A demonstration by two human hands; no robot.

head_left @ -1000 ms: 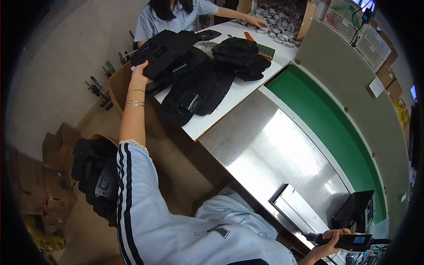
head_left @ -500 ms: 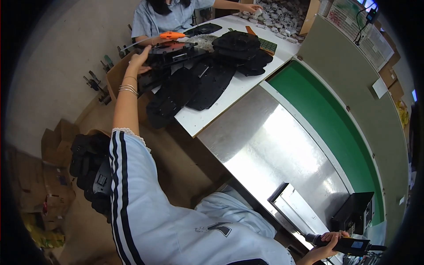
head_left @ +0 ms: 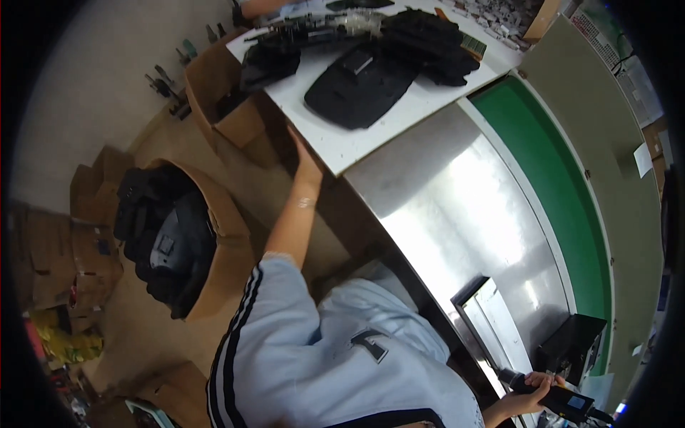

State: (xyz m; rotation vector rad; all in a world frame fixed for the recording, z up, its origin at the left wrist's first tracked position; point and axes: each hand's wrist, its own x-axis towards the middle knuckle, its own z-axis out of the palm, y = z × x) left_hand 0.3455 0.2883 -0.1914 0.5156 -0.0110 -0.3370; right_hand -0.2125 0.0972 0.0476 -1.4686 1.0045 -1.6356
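At the table's left edge, my left hand [head_left: 305, 158] is seen edge-on, its fingers stretched out along the side and nothing visible in them. The hand is slightly blurred and partly turned away. Just above it on the white table [head_left: 325, 146] lies a black plastic panel [head_left: 360, 89], apart from the hand. Lower right, my right hand [head_left: 531, 399] is wrapped round a black electric screwdriver [head_left: 567, 403]. Its tip points toward a long metal box-like piece [head_left: 492, 321] on the steel worktop [head_left: 457, 207].
More black parts [head_left: 428, 46] are stacked at the table's back. One cardboard box [head_left: 221, 242] of black parts stands on the floor at left; another box [head_left: 246, 132] stands by the table. A black case [head_left: 571, 349] sits near the screwdriver, and a green strip [head_left: 549, 178] runs along the partition.
My left hand has left the black parts and come down toward me. The panel overhanging the table's near left edge no longer shows there. The view has shifted; my right hand still holds the screwdriver.
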